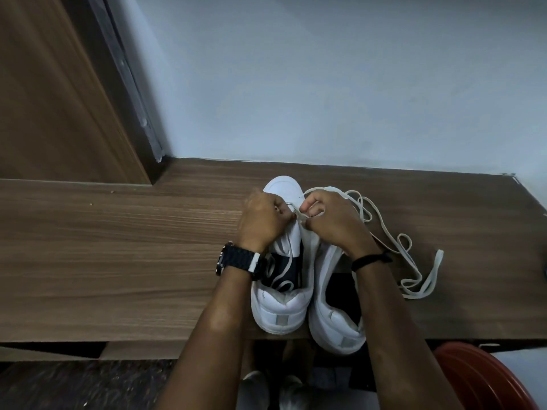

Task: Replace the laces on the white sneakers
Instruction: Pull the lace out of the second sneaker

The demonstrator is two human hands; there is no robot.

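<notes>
White sneakers stand side by side on a brown wooden shelf (118, 247), toes toward the wall, heels at the front edge. The left sneaker (281, 309) has a lace coiled inside its dark opening, and the right sneaker (334, 327) has its heel a little over the shelf edge. A long loose lace (414, 261) lies in loops on the wood to the right of the shoes, and one part of it runs up under the right hand. Several things could go wrong from here. The lace tip is thin and the eyelets are hidden under the fingers, so the tip may miss the hole or go into the wrong one, which would give an uneven pattern. The loose loops may catch each other and make a knot when the lace is pulled. A strong pull may also push the right sneaker off the front edge, because it already stands so close. The left hand (262, 220) has its fingers curled, and it seems to pinch the lace near the front of the shoe. The right hand (331, 220) is also curled, with finger and thumb pinching the lace end between the two hands. Both hands are close together, almost touching, above the front part of the sneakers.
</notes>
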